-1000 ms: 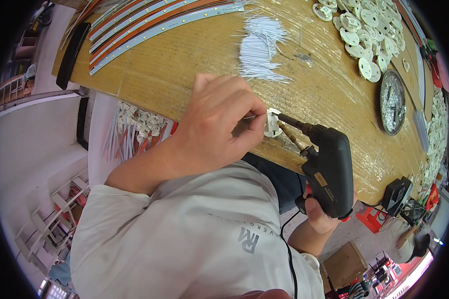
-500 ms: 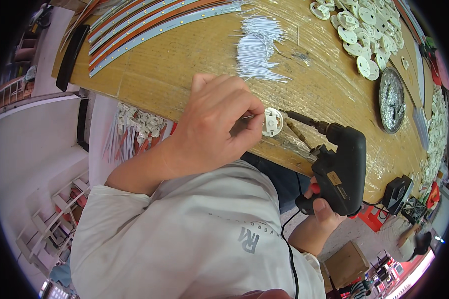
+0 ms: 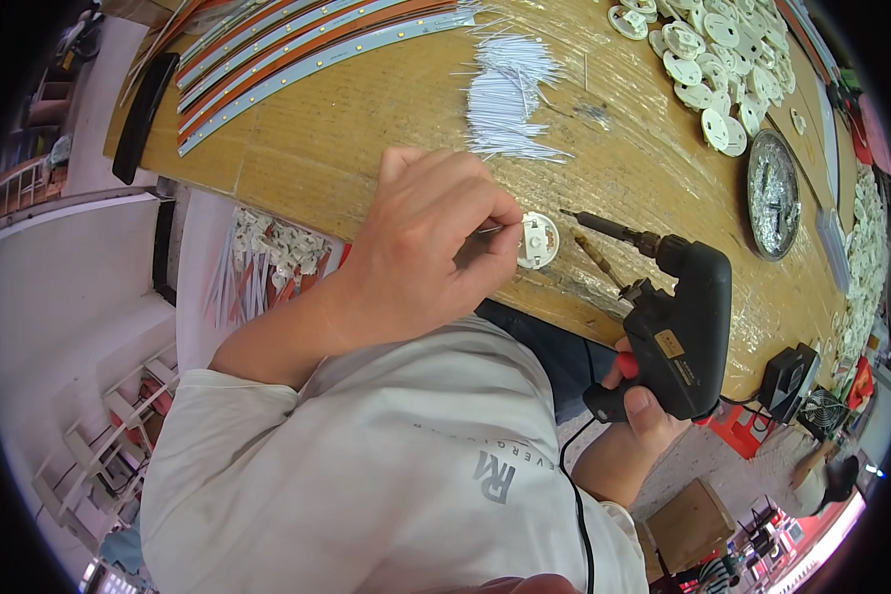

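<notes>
White disc (image 3: 539, 244) at my left fingertips, soldering gun (image 3: 681, 332) standing clear

My left hand (image 3: 431, 233) is pinching narrowly, thumb and forefinger nearly meeting around what looks like a thin wire (image 3: 490, 230), though my fingers are hiding most of it. The white disc is sitting on the tabletop (image 3: 346, 139) right at those fingertips; I judge the pinch is steadying the work there. My right hand (image 3: 651, 428) is wrapping round the grip of the soldering gun, a finger lying at its red trigger, probably so that one hand is enough to work it. The dark tip is pointing back toward my left fingers but standing apart from the disc, presumably sparing skin and plastic the heat. Below the tip, a brass-coloured tube (image 3: 596, 254) is slanting toward the same spot.

Beyond my left knuckles, a pile of white wires (image 3: 510, 99) is lying mostly crosswise, seemingly for easy picking. Farther out and leftward, LED strips (image 3: 327, 59) are lying side by side. Well to the right of my left fingers, a round dish (image 3: 751, 198) is resting, and beyond it a heap of discs (image 3: 738, 69) is spreading, likely out of the gun's way
</notes>
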Demonstrator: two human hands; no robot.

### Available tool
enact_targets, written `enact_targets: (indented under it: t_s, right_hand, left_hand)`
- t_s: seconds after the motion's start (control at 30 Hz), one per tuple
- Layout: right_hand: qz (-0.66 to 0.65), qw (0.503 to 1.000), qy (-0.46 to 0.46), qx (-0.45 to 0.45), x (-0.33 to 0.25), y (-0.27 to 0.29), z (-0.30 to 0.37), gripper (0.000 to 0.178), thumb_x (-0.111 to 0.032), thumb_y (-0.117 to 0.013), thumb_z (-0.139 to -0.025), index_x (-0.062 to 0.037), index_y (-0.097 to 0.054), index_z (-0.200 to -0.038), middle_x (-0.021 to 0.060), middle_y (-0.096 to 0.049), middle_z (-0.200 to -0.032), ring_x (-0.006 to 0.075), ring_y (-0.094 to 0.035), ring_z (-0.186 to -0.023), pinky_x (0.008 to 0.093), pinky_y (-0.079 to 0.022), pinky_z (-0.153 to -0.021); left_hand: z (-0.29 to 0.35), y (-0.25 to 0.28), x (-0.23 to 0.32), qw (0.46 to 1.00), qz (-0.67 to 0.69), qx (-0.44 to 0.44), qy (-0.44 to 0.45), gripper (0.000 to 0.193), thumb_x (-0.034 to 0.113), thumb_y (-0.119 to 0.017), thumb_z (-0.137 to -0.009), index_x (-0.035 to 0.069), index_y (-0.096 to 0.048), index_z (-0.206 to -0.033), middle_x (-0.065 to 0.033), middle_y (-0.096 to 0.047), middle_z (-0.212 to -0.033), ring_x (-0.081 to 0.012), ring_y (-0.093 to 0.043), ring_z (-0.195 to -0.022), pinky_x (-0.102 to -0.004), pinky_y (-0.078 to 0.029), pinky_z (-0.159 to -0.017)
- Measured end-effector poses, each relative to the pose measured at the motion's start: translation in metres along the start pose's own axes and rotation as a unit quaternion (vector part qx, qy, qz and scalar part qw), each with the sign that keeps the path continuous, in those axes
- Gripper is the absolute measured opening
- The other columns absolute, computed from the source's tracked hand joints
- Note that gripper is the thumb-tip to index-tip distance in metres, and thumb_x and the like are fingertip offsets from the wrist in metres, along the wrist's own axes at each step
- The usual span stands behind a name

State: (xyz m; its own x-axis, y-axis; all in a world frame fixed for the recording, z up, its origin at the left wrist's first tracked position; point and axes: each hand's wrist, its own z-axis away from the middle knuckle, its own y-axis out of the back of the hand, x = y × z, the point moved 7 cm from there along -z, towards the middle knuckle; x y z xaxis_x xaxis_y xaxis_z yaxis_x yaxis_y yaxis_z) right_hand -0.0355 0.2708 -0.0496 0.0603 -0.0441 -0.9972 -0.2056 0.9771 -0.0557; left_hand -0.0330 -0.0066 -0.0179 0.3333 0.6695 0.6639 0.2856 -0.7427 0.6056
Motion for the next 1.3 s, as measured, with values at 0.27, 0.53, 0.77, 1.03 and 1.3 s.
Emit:
enact_targets:
  t_s: [0.27, 0.53, 0.77, 1.03, 1.3]
  right_hand:
    - [-0.007, 0.999, 0.002, 0.036, -0.006, -0.010, 0.000, 0.093, -0.035, -0.088, -0.073, 0.0146, -0.049, -0.141, 0.0255, -0.072, -0.100, 0.0243, -0.069, -0.065, 0.0321, -0.058, -0.056]
    - [-0.012, 0.998, -0.056, 0.023, -0.017, -0.052, -0.003, 0.081, -0.050, -0.077, -0.082, 0.0105, -0.057, -0.132, 0.0309, -0.074, -0.109, 0.0290, -0.074, -0.084, 0.0388, -0.062, -0.077]
    - [-0.040, 0.994, -0.042, -0.092, -0.006, -0.080, -0.018, 0.078, -0.047, -0.072, -0.092, 0.0065, -0.051, -0.145, 0.0297, -0.069, -0.131, 0.0332, -0.069, -0.121, 0.0428, -0.061, -0.095]
    - [-0.069, 0.994, -0.019, -0.088, -0.011, -0.082, -0.020, 0.076, -0.046, -0.069, -0.093, 0.0083, -0.053, -0.143, 0.0307, -0.067, -0.133, 0.0343, -0.069, -0.121, 0.0455, -0.061, -0.096]
    - [-0.044, 0.993, -0.025, -0.104, -0.013, -0.087, -0.026, 0.074, -0.049, -0.066, -0.094, 0.0080, -0.056, -0.142, 0.0296, -0.065, -0.139, 0.0344, -0.068, -0.124, 0.0441, -0.059, -0.100]
  left_hand:
    - [0.003, 0.004, 0.002, 1.000, 0.001, -0.014, 0.008, 0.018, 0.001, -0.081, -0.081, 0.006, -0.071, -0.096, -0.0036, -0.065, -0.086, -0.0213, -0.061, -0.077, -0.0364, -0.039, -0.085]
    - [0.007, 0.012, 0.008, 0.994, -0.111, -0.020, 0.005, 0.021, 0.009, -0.084, -0.081, 0.009, -0.075, -0.099, -0.0036, -0.066, -0.098, -0.0211, -0.062, -0.094, -0.0379, -0.035, -0.091]
    - [0.004, 0.012, 0.009, 0.997, -0.056, -0.035, 0.027, 0.014, 0.008, -0.084, -0.083, 0.009, -0.077, -0.095, -0.0023, -0.067, -0.098, -0.0202, -0.061, -0.094, -0.0372, -0.035, -0.091]
    - [-0.005, -0.001, 0.012, 0.999, -0.002, -0.036, -0.012, 0.020, 0.005, -0.085, -0.082, 0.009, -0.080, -0.101, -0.0014, -0.068, -0.101, -0.0175, -0.061, -0.095, -0.0355, -0.036, -0.092]
    - [-0.009, -0.008, 0.009, 0.997, 0.070, -0.034, 0.004, 0.014, 0.002, -0.079, -0.086, 0.004, -0.072, -0.098, -0.0081, -0.064, -0.100, -0.0239, -0.065, -0.086, -0.0381, -0.047, -0.081]
